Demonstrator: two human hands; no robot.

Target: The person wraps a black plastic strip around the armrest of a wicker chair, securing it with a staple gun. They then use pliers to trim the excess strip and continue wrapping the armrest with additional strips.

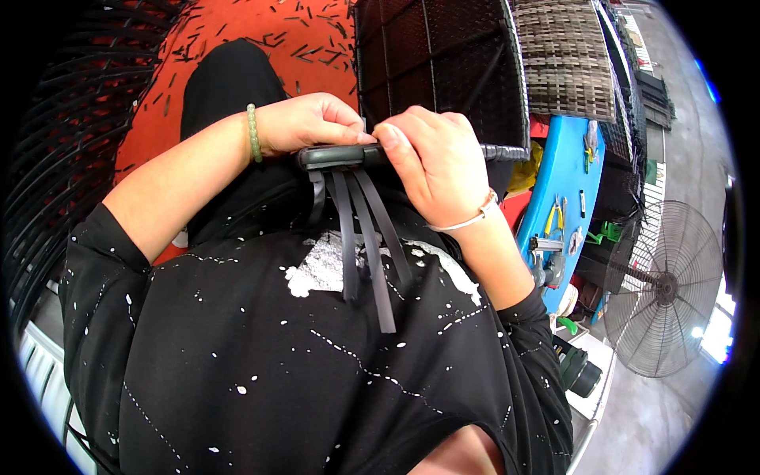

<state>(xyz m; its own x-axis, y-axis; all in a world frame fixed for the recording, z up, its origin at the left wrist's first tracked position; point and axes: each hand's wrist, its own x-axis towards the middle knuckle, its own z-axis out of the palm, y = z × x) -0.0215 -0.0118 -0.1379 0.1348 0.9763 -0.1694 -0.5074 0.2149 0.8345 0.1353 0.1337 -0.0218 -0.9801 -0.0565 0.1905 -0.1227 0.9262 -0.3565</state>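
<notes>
A dark woven rattan panel (443,55) stands in front of my torso, its near edge wrapped in flat black strip. At that edge's left end is a rounded, tightly wrapped frame end (332,156). Several loose flat black strips (369,253) hang from it over my shirt. My left hand (313,124), wearing a green bead bracelet, has its thumb and fingers pinched just above the wrapped end; what they pinch is hidden. My right hand (439,162) is closed over the panel's edge, thumb on top, close beside the left fingertips.
Strip offcuts litter the red floor covering (309,24). To the right are a grey-brown woven panel (562,55), a blue table (558,170) with yellow-handled pliers (556,215), and a large fan (665,289). Black curved strands (71,158) fill the left side.
</notes>
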